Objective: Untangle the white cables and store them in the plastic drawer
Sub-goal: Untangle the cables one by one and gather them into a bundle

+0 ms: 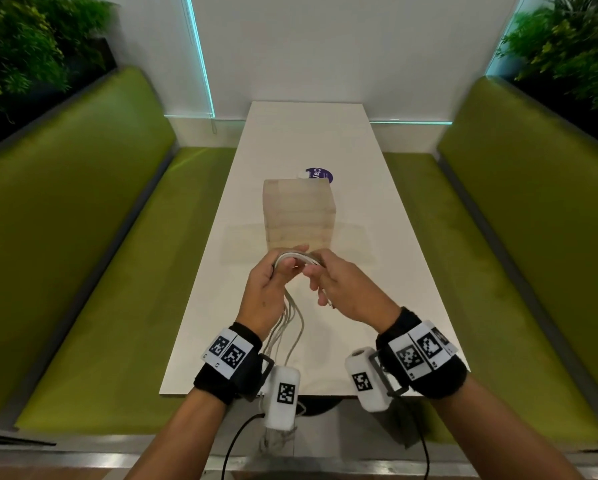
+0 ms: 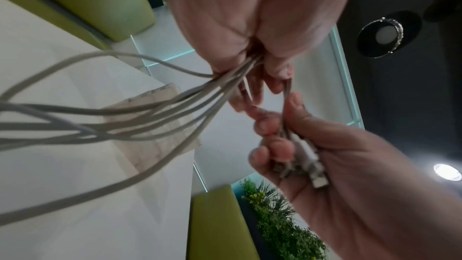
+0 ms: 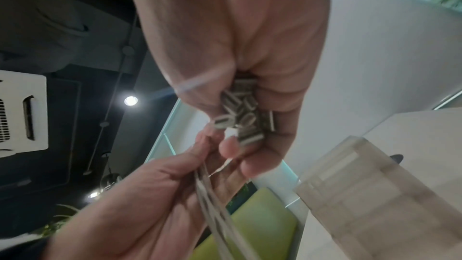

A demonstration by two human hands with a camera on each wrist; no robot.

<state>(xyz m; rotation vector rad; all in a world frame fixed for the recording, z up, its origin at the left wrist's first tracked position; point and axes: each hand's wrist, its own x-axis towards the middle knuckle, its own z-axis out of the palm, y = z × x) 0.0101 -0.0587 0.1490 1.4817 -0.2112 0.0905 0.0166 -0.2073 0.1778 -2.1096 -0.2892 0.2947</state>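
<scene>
Green booth benches (image 1: 93, 216) flank the long white table (image 1: 325, 140) where the translucent plastic drawer (image 1: 299, 213) stands upright near the middle. Above the table's near half I see both hands meet, just in front of the drawer. My left hand (image 1: 268, 289) curls round the white cables (image 2: 160, 114), whose loops hang below it. My right hand (image 1: 347, 285) clutches their bunched connector ends (image 3: 243, 114).

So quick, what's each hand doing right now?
Left hand: gripping the bundle of white cables.
Right hand: gripping the cables' plug ends.
</scene>
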